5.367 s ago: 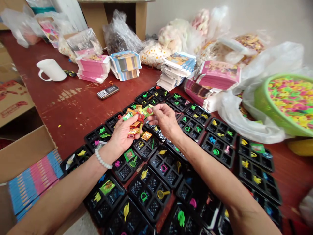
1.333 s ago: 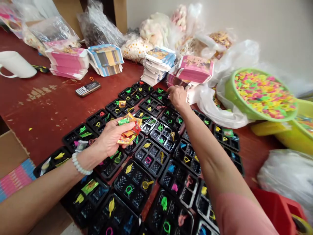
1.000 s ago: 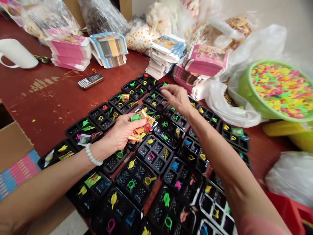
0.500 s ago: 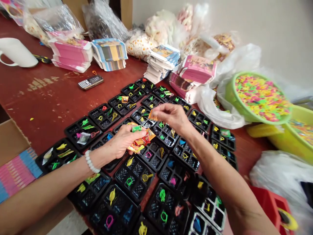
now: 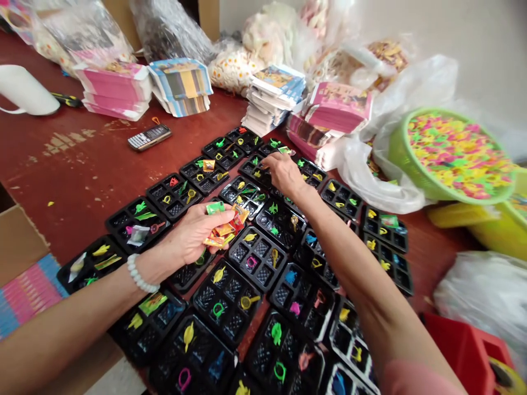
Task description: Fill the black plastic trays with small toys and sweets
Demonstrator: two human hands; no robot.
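Observation:
My left hand [image 5: 191,235], with a white bead bracelet [image 5: 140,275] at the wrist, is closed around a bunch of small candy packets [image 5: 225,229], mostly orange, red and yellow, with a green one on top. Farther forward, my right hand [image 5: 285,174] reaches down over a black compartment tray [image 5: 252,167] towards the back of the rows. Its fingers are bent together and point down; whatever they pinch is hidden. Below both hands lie many black trays holding little plastic toys, such as a magenta ring [image 5: 251,261] and a yellow racket-shaped piece [image 5: 249,302].
Behind the trays stand stacks of pink cartons [image 5: 117,90] and blue cartons [image 5: 274,90], beside a mobile phone [image 5: 149,136]. A white mug [image 5: 28,90] is at far left. At right are a green basket of colourful toys [image 5: 401,156] and a red bin [image 5: 457,351].
My right hand has moved forward and down to a tray farther back; the orange packet in its fingers no longer shows. My left hand has shifted slightly left with its packets.

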